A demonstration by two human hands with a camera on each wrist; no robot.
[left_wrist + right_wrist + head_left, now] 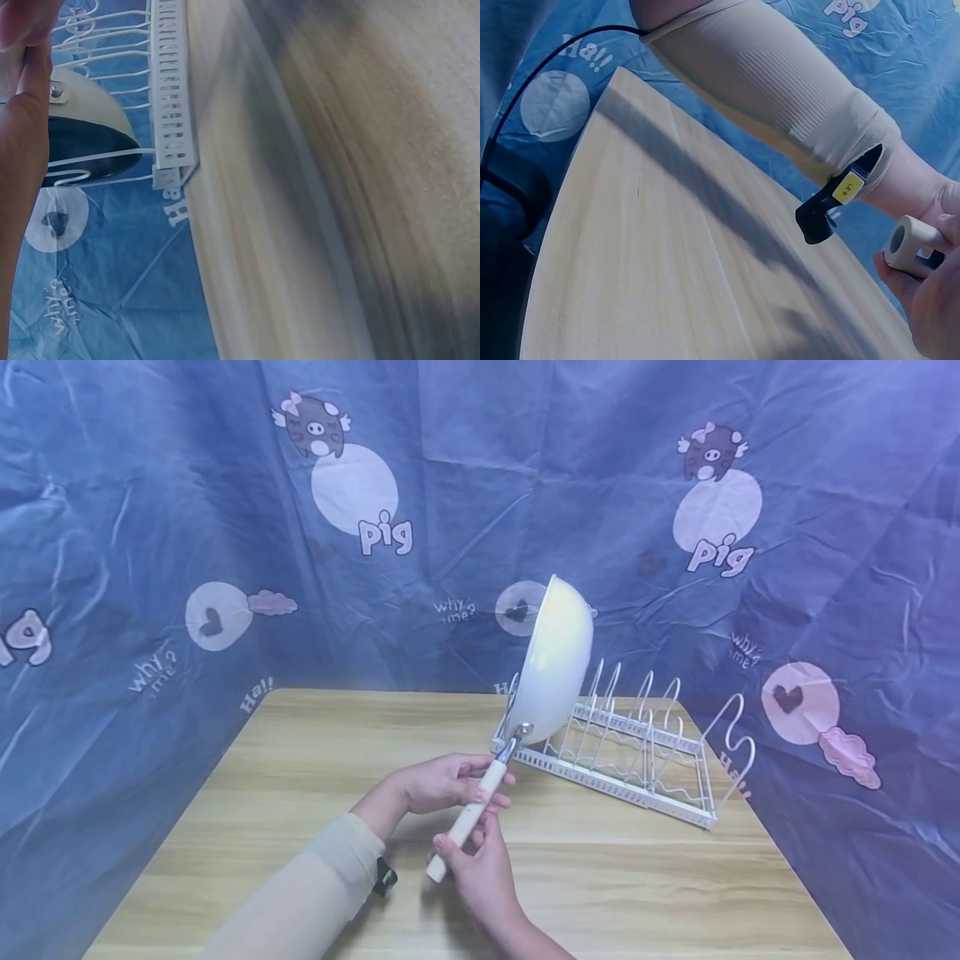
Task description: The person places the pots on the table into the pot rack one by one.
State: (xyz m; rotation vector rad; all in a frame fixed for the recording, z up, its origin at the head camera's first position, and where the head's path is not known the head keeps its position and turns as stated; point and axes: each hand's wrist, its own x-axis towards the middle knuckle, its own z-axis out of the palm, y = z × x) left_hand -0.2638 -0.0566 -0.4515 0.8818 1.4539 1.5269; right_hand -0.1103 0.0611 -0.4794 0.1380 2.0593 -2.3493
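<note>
A deep white frying pan (555,664) stands on its side, bowl up and handle slanting down toward me. Its dark inside (90,146) shows in the left wrist view. The left hand (448,783) holds the upper part of the cream handle (467,820), thumb in front and fingers behind. Lower down, the right hand (483,868) grips the same handle near its end, which has a hanging hole (922,251). The bowl is at the left end of a white wire rack (637,768), with a rack wire crossing in front of its dark side in the left wrist view.
The rack, with several upright wire loops, stands on a wood-grain table (345,735) at the back right. Blue printed cloth (465,460) hangs behind and beside the table. A small black device (829,202) sits on the left sleeve (780,90).
</note>
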